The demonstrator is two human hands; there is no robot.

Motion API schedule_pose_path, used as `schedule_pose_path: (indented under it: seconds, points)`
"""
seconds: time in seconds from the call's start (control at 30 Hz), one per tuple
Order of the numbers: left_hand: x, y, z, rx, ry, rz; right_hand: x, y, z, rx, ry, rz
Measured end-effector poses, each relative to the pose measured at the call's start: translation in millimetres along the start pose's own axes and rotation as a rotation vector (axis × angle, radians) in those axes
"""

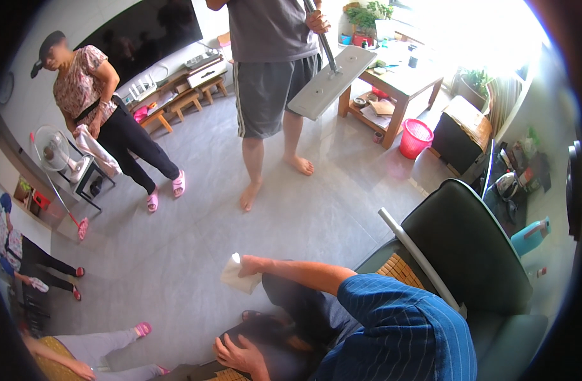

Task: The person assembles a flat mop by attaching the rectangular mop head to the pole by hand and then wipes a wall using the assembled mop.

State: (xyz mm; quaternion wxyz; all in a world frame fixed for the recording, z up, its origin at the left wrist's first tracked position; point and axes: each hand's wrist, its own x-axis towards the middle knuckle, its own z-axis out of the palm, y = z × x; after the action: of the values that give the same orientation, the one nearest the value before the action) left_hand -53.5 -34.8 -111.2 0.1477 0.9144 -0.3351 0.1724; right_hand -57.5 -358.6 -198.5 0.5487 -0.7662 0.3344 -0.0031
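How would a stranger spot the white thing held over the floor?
Start at the blue striped shirt, lower right. Follow its outstretched arm leftward to the right hand, which grips a white cloth or paper. Its whiteness sets it apart from the dark trousers and grey floor.

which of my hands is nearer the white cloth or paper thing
Right: the right hand grips the white cloth or paper. The left hand is apart from it, lower in the view, fingers spread by the dark trousers.

White cloth (pixel 235 278) — partly behind right hand (pixel 252 265)
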Motion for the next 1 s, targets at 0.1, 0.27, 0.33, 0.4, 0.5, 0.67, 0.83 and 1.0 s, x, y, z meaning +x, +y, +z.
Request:
schedule_pose_path:
  seconds: [0.1,0.27,0.33,0.4,0.5,0.67,0.83,1.0]
  points:
    - [-0.9,3.2,-4.5,-0.005,0.001,-0.004,-6.9,-5.9,-1.5,0.003,-0.004,-0.008]
    - [7.5,-2.0,-16.4,-0.021,0.041,-0.002,13.3,-8.8,18.9,-0.054,-0.04,-0.031]
    - [28.1,50.8,-4.9,-0.193,0.037,0.109,24.7,102.3,-49.9,0.029,0.06,-0.233]
    - [33.3,27.9,-18.0,-0.168,0.052,0.064,27.6,80.2,-14.5,0.56,-0.184,-0.145]
    - [28.1,14.3,-22.0,-0.109,0.007,-0.019,10.8,25.5,-20.8,0.106,-0.113,-0.054]
    - [14.2,12.3,-21.0,-0.125,0.029,-0.059,-13.6,-10.3,-22.8,0.183,-0.113,-0.088]
    - [12.7,17.1,-24.3,-0.149,0.001,-0.073,-23.4,-21.5,-29.9,0.223,-0.157,0.13]
    - [14.5,20.2,-24.3,-0.17,0.002,-0.099,-20.3,-18.7,-30.2,0.144,-0.123,0.08]
